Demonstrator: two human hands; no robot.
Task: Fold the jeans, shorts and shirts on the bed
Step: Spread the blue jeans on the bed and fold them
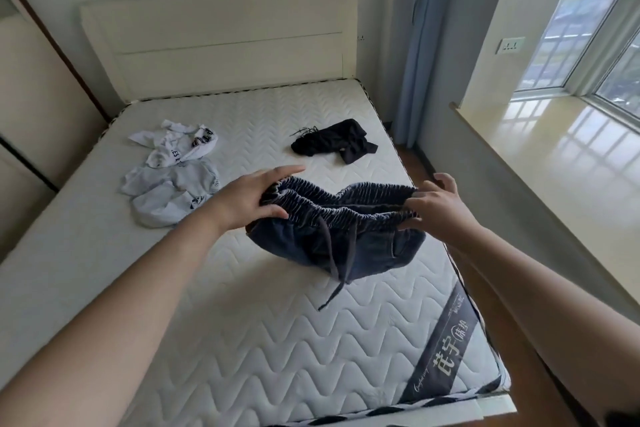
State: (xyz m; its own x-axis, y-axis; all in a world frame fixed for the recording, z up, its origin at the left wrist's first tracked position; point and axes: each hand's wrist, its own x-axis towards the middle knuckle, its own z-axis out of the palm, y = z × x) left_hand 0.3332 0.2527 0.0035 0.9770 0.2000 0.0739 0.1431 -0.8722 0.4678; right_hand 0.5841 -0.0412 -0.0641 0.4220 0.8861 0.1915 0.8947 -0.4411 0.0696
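Note:
Dark blue jeans with an elastic waistband and hanging drawstrings are held up over the right part of the mattress. My left hand grips the left end of the waistband. My right hand pinches the right end. The legs bunch on the bed below. Crumpled black shorts lie further back on the right. Two crumpled white shirts lie on the left: a printed one behind a plainer one.
A cream headboard stands at the far end. A wardrobe lines the left side. To the right run a narrow strip of wood floor, a glossy window sill and a blue curtain.

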